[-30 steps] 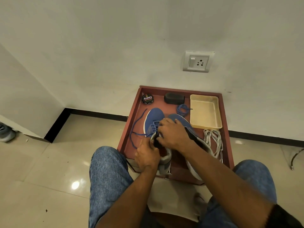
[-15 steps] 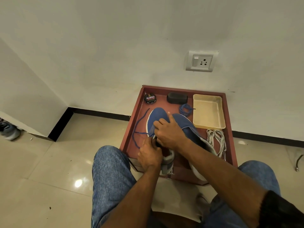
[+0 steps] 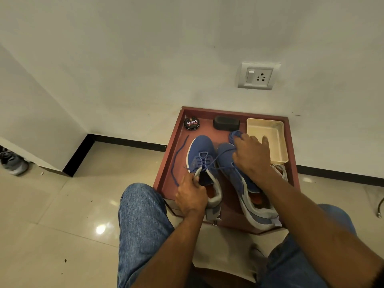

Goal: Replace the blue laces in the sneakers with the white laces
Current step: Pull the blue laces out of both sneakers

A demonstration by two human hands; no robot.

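Two blue sneakers are sitting side by side in a reddish-brown wooden tray (image 3: pixel 292 146) set against the wall. The left hand (image 3: pixel 192 196) is gripping the grey collar of the left sneaker (image 3: pixel 202 161), fingers curled around the edge beside the tongue, clenched on the shoe. That sneaker is carrying a blue lace (image 3: pixel 202 163) threaded through its front eyelets, with one loose end trailing across the tray floor to the left. The right hand (image 3: pixel 250 156) is reaching over the toe of the right sneaker (image 3: pixel 239 175), its grip pinching a strand of blue lace drawn taut from the left shoe, fingers resting near a small bunched blue lace (image 3: pixel 234 135). White laces (image 3: pixel 280 170) are lying in the tray just right of the right sneaker, partly hidden by the forearm. A cream plastic tray (image 3: pixel 268 123), a black brush (image 3: pixel 226 122) and a round polish tin (image 3: pixel 191 123) are lined along the far edge.
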